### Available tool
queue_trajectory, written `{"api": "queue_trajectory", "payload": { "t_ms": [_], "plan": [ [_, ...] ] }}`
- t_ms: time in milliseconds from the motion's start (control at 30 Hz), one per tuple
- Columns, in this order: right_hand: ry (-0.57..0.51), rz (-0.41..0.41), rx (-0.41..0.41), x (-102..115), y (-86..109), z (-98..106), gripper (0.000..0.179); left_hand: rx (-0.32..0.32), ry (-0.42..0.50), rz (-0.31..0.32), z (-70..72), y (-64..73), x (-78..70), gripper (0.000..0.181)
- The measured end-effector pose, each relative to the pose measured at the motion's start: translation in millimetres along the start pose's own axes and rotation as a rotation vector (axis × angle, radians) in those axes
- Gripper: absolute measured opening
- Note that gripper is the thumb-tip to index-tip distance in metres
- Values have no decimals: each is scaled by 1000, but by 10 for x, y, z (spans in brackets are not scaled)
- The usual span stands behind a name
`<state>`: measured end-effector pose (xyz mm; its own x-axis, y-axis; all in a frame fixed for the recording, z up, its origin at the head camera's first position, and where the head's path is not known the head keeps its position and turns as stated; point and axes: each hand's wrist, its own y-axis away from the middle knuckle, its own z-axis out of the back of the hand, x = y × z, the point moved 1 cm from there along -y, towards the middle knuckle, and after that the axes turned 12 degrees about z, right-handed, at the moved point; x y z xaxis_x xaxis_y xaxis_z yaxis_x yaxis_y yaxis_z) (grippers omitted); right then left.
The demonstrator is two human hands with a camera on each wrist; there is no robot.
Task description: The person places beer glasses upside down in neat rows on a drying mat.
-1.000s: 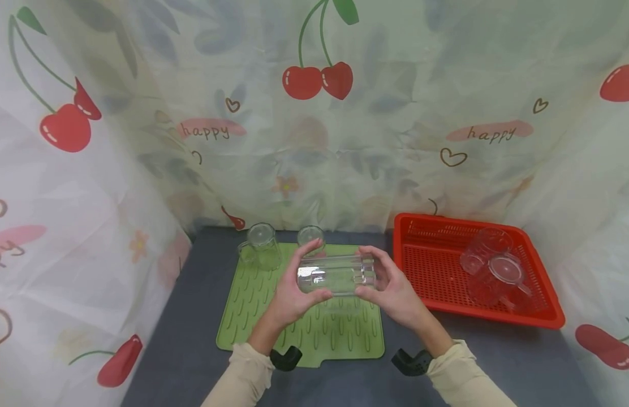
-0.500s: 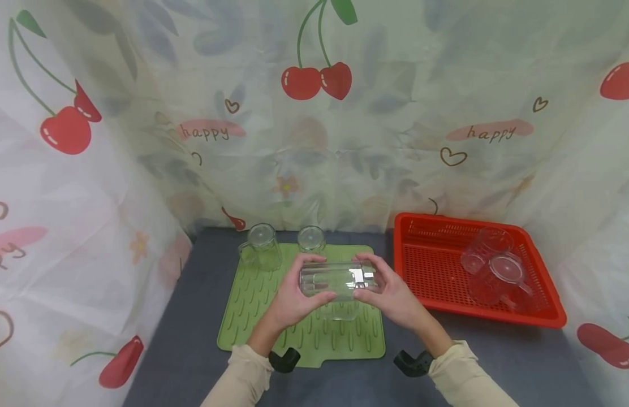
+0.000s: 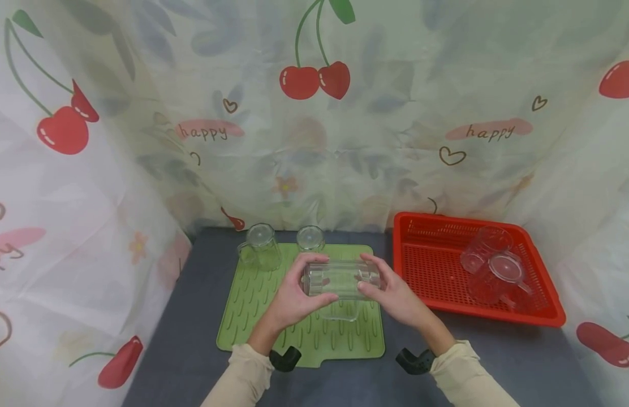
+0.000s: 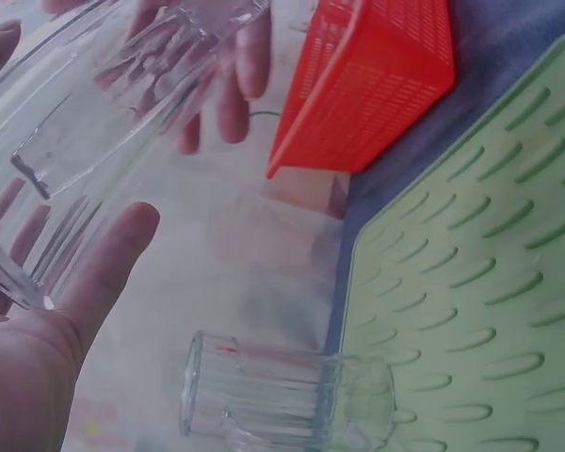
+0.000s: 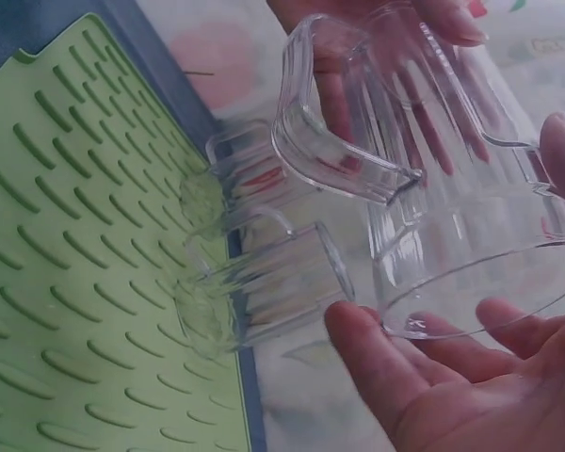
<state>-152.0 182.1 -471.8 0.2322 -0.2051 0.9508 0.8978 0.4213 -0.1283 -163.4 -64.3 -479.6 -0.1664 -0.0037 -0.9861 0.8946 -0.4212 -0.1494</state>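
Note:
A clear glass mug [image 3: 343, 278] lies sideways in the air between both hands, over the green mat [image 3: 345, 342]. My left hand [image 3: 297, 289] grips its base end, thumb on the near side and fingers at the far side. At the rim end my right hand [image 3: 396, 293] holds the glass between thumb and fingers. In the right wrist view the mug's handle [image 5: 306, 141] shows whole; from the head it hangs at the near side. Beyond the hands, two more glass mugs, the left one [image 3: 263, 249] and the right one [image 3: 310, 238], stand upside down at the mat's back edge.
A red plastic basket [image 3: 426, 314] sits on the dark table [image 3: 172, 339] to the right of the mat. Inside its right side are two clear glass mugs [image 3: 505, 268]. A printed curtain [image 3: 314, 169] encloses the back and sides.
The held mug has turned about its long axis, so its handle shows plainly on the near side. Fingers of both hands have shifted slightly along the glass. Basket and standing mugs stay put.

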Motion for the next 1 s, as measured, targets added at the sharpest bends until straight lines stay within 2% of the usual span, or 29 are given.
{"api": "queue_trajectory", "payload": {
  "t_ms": [167, 333, 467, 567, 733, 867, 1000],
  "plan": [
    [50, -54, 2, 0, 7, 6, 72, -35, 14, -45, 11, -31, -11, 66],
    [18, -43, -19, -5, 40, 47, 74, -77, -12, -62, 19, -67, -24, 65],
    [-37, -4, -52, -45, 77, 120, 68, -156, -128, -57, 46, -108, -42, 65],
    [-35, 9, -99, -75, 106, 192, 63, -205, -238, -37, 66, -157, -81, 64],
    [-6, 8, -180, -99, 166, 297, 59, -208, -379, -42, 59, -273, -145, 64],
    [38, 3, -201, -98, 204, 354, 58, -196, -489, -69, 36, -354, -182, 66],
    [85, 14, -253, -95, 216, 416, 54, -191, -558, -73, 21, -447, -207, 68]
  ]
}}
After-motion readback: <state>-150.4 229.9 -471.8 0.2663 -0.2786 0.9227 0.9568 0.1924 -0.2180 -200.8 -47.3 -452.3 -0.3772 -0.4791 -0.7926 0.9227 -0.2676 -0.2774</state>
